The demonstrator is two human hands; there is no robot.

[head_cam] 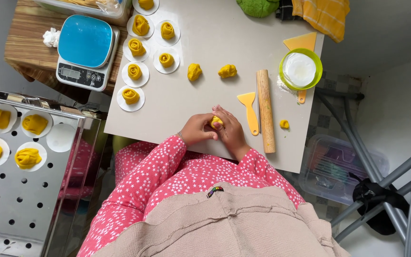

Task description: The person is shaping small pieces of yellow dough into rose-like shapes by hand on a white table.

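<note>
Your left hand (197, 129) and right hand (230, 131) both hold one small yellow dough piece (216, 122) tight, over the table (215, 62).

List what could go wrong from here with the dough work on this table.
1. The small yellow dough bit lies near the table edge and might get knocked off.
2. The rolling pin ends near the front edge, beside the right hand; a nudge could roll it off.
3. Both hands squeeze the dough piece; the left hand could deform it.
</note>
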